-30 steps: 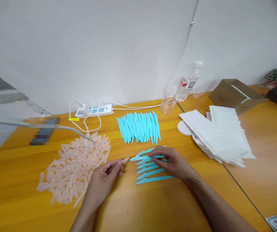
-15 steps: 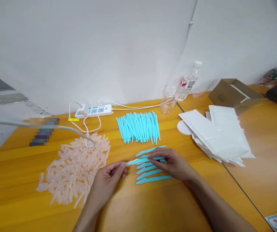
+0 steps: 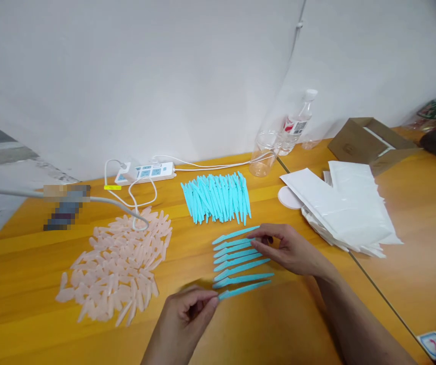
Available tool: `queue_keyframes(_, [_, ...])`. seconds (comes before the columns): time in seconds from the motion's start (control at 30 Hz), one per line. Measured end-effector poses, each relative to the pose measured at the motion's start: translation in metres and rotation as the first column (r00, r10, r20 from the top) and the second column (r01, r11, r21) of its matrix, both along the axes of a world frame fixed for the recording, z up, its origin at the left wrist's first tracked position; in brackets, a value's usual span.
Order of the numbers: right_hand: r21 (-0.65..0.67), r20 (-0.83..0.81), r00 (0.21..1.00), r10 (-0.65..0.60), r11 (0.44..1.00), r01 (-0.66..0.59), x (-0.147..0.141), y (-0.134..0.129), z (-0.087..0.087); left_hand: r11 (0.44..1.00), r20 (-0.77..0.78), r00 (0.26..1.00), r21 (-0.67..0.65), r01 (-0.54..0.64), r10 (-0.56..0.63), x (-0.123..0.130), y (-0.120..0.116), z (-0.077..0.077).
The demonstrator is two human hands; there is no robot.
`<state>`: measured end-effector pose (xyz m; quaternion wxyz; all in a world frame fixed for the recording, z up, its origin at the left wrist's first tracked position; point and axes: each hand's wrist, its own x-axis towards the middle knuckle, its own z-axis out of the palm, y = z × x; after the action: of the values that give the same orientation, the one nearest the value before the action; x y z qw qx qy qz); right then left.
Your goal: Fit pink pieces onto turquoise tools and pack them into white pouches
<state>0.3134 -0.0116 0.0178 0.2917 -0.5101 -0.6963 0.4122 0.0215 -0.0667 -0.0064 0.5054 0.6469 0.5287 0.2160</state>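
Observation:
Blue eyebrow razors [image 3: 240, 258] lie in a row in front of me, roughly parallel, with their handles pointing right. My left hand [image 3: 193, 314] pinches the left end of the nearest razor [image 3: 244, 290], at the bottom of the row; my fingertips hide that end. At the row's upper right, my right hand [image 3: 284, 247] has thumb and index finger closed around the handle end of another razor [image 3: 233, 243], still lying among the others. A dense pile of blue razors [image 3: 216, 197] lies behind the row. Pale pink translucent caps [image 3: 117, 263] are heaped on the left.
A white power strip [image 3: 145, 173] and its cables lie along the wall. A clear plastic jar [image 3: 262, 154] and a bottle [image 3: 297, 124] stand at the back. White padded envelopes [image 3: 347, 208] and an open cardboard box [image 3: 370, 142] are on the right of the wooden table [image 3: 279, 329].
My left hand has moved down and right, bringing a razor to the near end of the row. The right hand has let go of that razor and shifted slightly right to another handle.

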Motion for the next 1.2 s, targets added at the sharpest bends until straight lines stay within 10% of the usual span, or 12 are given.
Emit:
queue_keyframes(0.57, [0.064, 0.289, 0.831, -0.476, 0.875, 0.479, 0.013, 0.023, -0.027, 0.86, -0.428, 0.903, 0.467, 0.207, 0.016, 0.012, -0.004, -0.007])
queue_keyframes(0.93, [0.01, 0.408, 0.758, -0.51, 0.832, 0.554, 0.0, 0.091, -0.026, 0.907, -0.577, 0.809, 0.391, 0.154, 0.111, -0.107, 0.021, -0.001])
queue_keyframes(1.2, [-0.137, 0.281, 0.823, -0.493, 0.828, 0.543, 0.0, 0.099, -0.037, 0.916, -0.587, 0.808, 0.348, 0.199, 0.047, -0.115, 0.026, -0.008])
